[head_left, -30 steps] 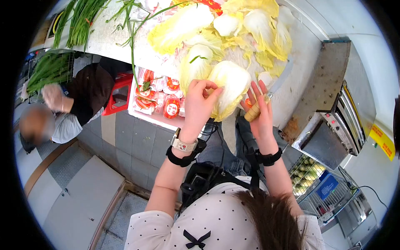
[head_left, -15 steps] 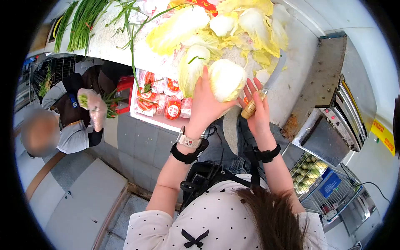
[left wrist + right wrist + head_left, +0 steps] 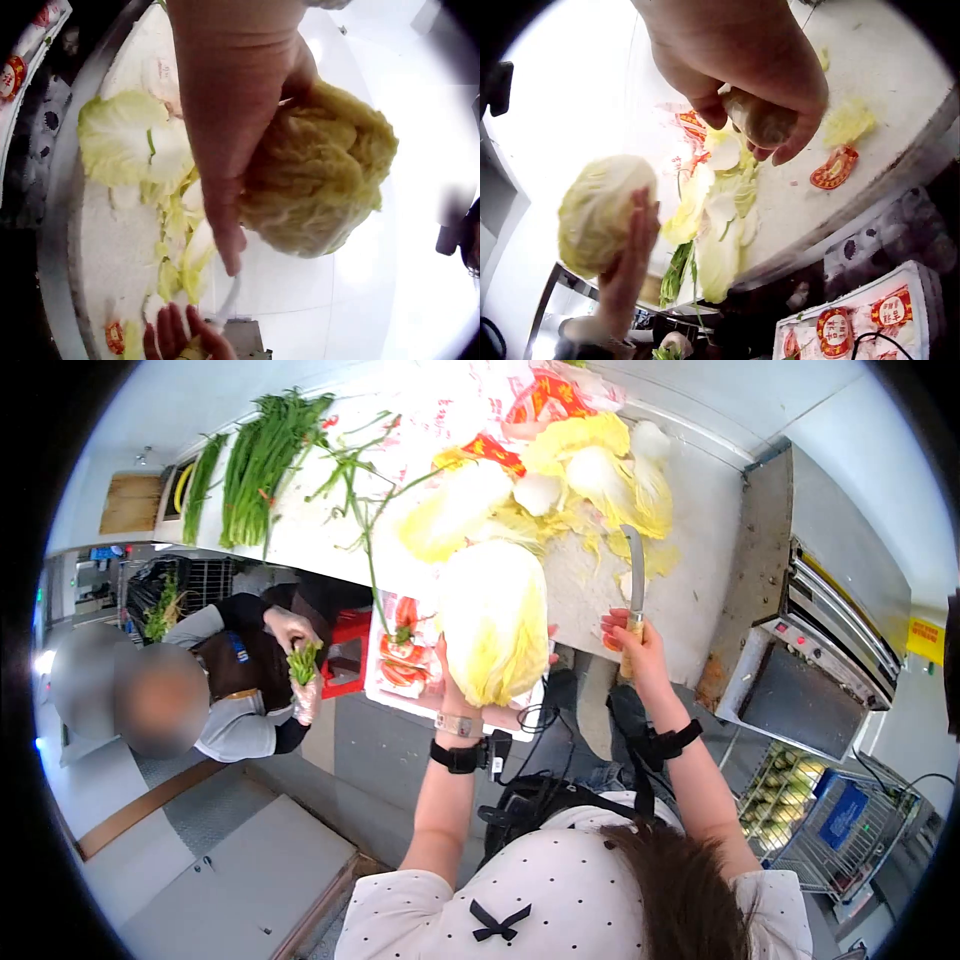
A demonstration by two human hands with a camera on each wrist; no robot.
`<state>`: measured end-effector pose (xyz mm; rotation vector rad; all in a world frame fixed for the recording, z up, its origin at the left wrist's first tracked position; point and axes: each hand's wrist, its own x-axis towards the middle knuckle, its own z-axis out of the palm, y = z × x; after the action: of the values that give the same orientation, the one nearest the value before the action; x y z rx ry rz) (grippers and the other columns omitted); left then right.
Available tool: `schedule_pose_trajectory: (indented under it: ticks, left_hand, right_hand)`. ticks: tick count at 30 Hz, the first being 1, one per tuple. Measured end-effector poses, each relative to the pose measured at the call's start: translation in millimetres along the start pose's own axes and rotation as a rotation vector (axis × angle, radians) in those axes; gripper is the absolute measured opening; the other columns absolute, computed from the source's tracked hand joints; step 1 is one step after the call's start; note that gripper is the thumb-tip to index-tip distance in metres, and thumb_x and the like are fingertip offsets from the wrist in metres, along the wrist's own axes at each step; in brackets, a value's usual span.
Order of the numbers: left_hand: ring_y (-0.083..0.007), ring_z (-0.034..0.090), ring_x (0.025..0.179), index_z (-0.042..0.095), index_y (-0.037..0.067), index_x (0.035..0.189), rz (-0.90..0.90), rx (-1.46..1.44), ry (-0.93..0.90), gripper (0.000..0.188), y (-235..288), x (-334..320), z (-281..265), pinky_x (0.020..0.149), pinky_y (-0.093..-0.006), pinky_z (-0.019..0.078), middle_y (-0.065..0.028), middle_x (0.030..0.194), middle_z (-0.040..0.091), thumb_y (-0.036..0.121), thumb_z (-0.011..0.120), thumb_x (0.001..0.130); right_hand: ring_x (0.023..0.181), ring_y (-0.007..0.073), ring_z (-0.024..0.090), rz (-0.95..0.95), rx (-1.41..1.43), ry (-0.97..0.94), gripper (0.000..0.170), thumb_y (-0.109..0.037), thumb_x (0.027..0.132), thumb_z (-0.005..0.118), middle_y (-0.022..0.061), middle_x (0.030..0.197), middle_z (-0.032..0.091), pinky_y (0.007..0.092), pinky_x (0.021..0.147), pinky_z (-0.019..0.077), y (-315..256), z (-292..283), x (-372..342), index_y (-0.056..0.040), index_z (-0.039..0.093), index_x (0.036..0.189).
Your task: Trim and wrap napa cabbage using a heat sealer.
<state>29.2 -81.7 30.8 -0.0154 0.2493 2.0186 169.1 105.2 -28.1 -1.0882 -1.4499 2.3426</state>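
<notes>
A pale yellow napa cabbage [image 3: 495,620] is up in my left hand [image 3: 450,682], over the table's near edge. The palm supports its near side, and fingertips show at its right edge. In the left wrist view the thumb side of that hand [image 3: 225,142] lies along the leafy end of the cabbage [image 3: 319,169]. To the right, my right hand [image 3: 645,645] grips a knife [image 3: 637,575] by its light wooden handle, the curved blade pointing to the far side. In the right wrist view the fingers wrap the knife's handle [image 3: 761,120]. Knife and cabbage are apart.
Loose cabbage leaves [image 3: 600,475] and red-printed wrapping [image 3: 545,405] lie on the white table [image 3: 690,530]. Green stalks [image 3: 262,470] are at the far left. A foam box [image 3: 400,700] of packets stands below the near edge. A person [image 3: 240,680] holding greens sits left; a metal machine [image 3: 790,590] stands right.
My left hand has gone from the cabbage's near end to under it and raised it. My right hand has turned the knife more upright. The person at left now holds the greens in both hands.
</notes>
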Motion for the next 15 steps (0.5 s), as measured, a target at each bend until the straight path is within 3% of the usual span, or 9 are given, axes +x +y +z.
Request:
schedule_pose_trajectory:
  ticks: [3, 5, 8, 9, 10, 11, 12, 15]
  left_hand:
    - [-0.0416, 0.045, 0.114, 0.027, 0.009, 0.138, 0.032, 0.080, 0.125, 0.081, 0, -15, 2, 0.088, -0.0531, 0.0443, -0.0232, 0.132, 0.039, 0.065, 0.041, 0.081]
    - [-0.0454, 0.043, 0.114, 0.026, 0.007, 0.137, 0.029, -0.245, -0.030, 0.080, -1, -22, 10, 0.091, -0.0577, 0.0405, -0.0263, 0.134, 0.033, 0.060, 0.044, 0.081]
    - [-0.0443, 0.048, 0.102, 0.030, 0.004, 0.134, -0.025, -0.367, -0.136, 0.074, 1, -24, 20, 0.079, -0.0564, 0.0459, -0.0278, 0.122, 0.037, 0.054, 0.048, 0.083]
    - [-0.0428, 0.051, 0.096, 0.032, 0.003, 0.132, -0.049, -0.344, -0.144, 0.071, 4, -26, 23, 0.073, -0.0545, 0.0495, -0.0279, 0.114, 0.040, 0.052, 0.049, 0.083]
    - [-0.0413, 0.053, 0.090, 0.034, 0.002, 0.130, -0.072, -0.321, -0.153, 0.069, 6, -28, 25, 0.067, -0.0527, 0.0531, -0.0279, 0.107, 0.043, 0.050, 0.049, 0.084]
    - [-0.0372, 0.055, 0.079, 0.035, 0.001, 0.127, -0.032, -0.285, -0.084, 0.066, 4, -30, 42, 0.057, -0.0448, 0.0556, -0.0228, 0.093, 0.043, 0.049, 0.050, 0.084]
    - [-0.0363, 0.055, 0.076, 0.036, 0.001, 0.127, -0.041, -0.304, -0.117, 0.066, 5, -32, 45, 0.055, -0.0443, 0.0554, -0.0224, 0.092, 0.042, 0.049, 0.050, 0.084]
    - [-0.0327, 0.053, 0.068, 0.037, 0.005, 0.127, -0.077, -0.364, -0.191, 0.063, 6, -33, 51, 0.049, -0.0428, 0.0548, -0.0214, 0.087, 0.040, 0.049, 0.049, 0.085]
  right_hand:
    - [0.086, 0.0122, 0.056, -0.089, -0.196, 0.008, 0.025, -0.007, 0.081, 0.057, 0.0047, 0.094, 0.060, 0.0240, 0.076, 0.0435, 7, -6, 23, -0.0033, 0.057, 0.106]
    - [0.077, 0.0099, 0.050, -0.154, -0.365, 0.019, 0.025, -0.008, 0.079, 0.059, 0.0028, 0.091, 0.058, 0.0241, 0.072, 0.0416, 13, -13, 44, -0.0042, 0.059, 0.104]
    - [0.089, 0.0149, 0.053, -0.269, -0.454, 0.219, 0.030, -0.009, 0.080, 0.059, 0.0072, 0.098, 0.058, 0.0278, 0.080, 0.0414, 11, -18, 58, -0.0027, 0.057, 0.109]
    - [0.103, 0.0205, 0.051, -0.408, -0.424, 0.302, 0.035, -0.009, 0.080, 0.059, 0.0119, 0.109, 0.055, 0.0307, 0.090, 0.0376, 14, -19, 63, -0.0013, 0.054, 0.114]
    - [0.106, 0.0215, 0.049, -0.495, -0.472, 0.364, 0.036, -0.008, 0.080, 0.059, 0.0130, 0.112, 0.054, 0.0310, 0.092, 0.0360, 17, -22, 66, -0.0010, 0.053, 0.115]
    - [0.110, 0.0225, 0.048, -0.581, -0.521, 0.428, 0.037, -0.008, 0.080, 0.059, 0.0141, 0.115, 0.052, 0.0312, 0.094, 0.0343, 9, -21, 61, -0.0008, 0.052, 0.116]
    - [0.113, 0.0234, 0.046, -0.665, -0.572, 0.494, 0.038, -0.008, 0.080, 0.059, 0.0152, 0.119, 0.050, 0.0314, 0.096, 0.0327, 2, -19, 57, -0.0006, 0.051, 0.117]
    - [0.090, 0.0179, 0.052, -0.537, -0.475, 0.425, 0.029, -0.011, 0.083, 0.059, 0.0110, 0.099, 0.057, 0.0283, 0.080, 0.0402, 0, -20, 49, -0.0009, 0.055, 0.110]
